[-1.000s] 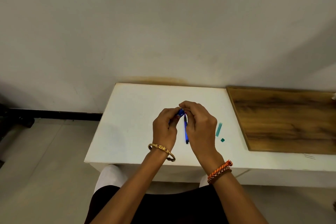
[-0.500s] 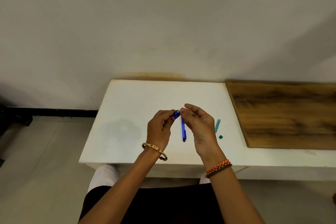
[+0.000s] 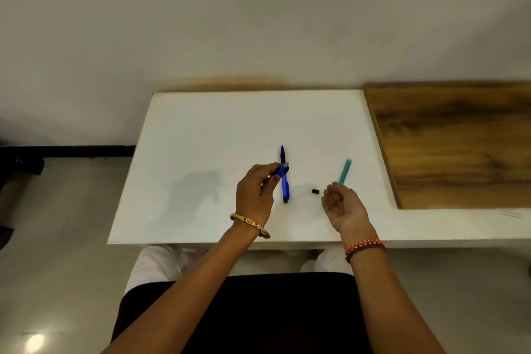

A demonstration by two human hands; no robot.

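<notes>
1. A seated person works at a white tabletop (image 3: 212,123). The left hand (image 3: 254,194) grips a blue barrel (image 3: 279,171) above the middle of the top, fingers curled round it. The barrel's pale end pokes out toward the far right corner.
2. The right hand (image 3: 343,205) hovers palm up near the front edge, its fingers (image 3: 330,188) loosely curled and holding nothing.
3. A black cap (image 3: 315,190) lies just left of those fingertips, between the two hands. The right hand is the nearer one, so the cap looks like its likely next pick-up: a short sideways reach.
4. A teal tube (image 3: 344,171) lies just beyond the same fingertips. Its long axis runs from front edge to back edge, with the far end leaning slightly toward the wooden board (image 3: 448,146) on the right.
5. A blue pen (image 3: 284,184) lies flat just right of the left hand, passing under the barrel's end. Its long axis also runs front to back, with the tip pointing at the back edge and the black end toward the front edge.
6. Cap and tube lie apart, and neither touches a hand.
</notes>
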